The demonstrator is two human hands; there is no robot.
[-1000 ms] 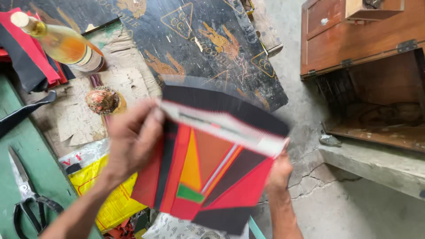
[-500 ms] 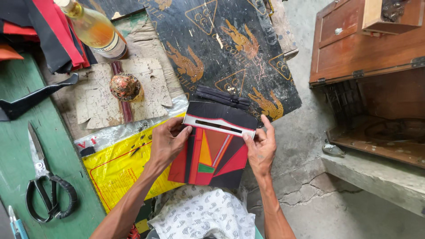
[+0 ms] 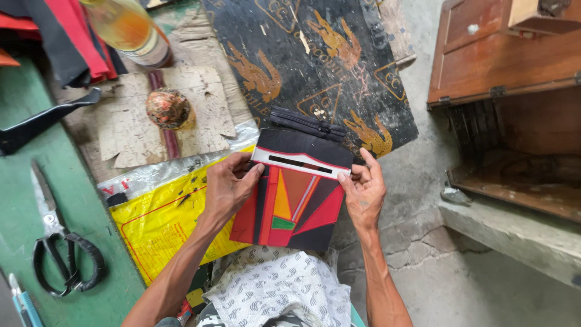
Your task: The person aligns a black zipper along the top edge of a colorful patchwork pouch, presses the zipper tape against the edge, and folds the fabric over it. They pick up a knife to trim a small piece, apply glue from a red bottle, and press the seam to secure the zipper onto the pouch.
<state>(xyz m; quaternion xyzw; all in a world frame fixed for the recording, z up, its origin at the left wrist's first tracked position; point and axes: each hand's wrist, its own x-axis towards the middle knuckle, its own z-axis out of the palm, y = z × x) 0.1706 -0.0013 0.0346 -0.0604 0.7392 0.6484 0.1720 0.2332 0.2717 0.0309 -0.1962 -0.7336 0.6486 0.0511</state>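
Gripping a patchwork pouch [image 3: 290,203] between them, the left hand [image 3: 229,189] pinches its left edge and the right hand [image 3: 363,192] its right edge; scissors [image 3: 57,242] lie far left of the left hand.

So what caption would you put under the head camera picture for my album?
Two bare hands, left hand and right hand, hold a red, black and orange patchwork pouch above a yellow plastic bag.

L hand [image 3: 227,188] pinching, R hand [image 3: 363,192] pinching
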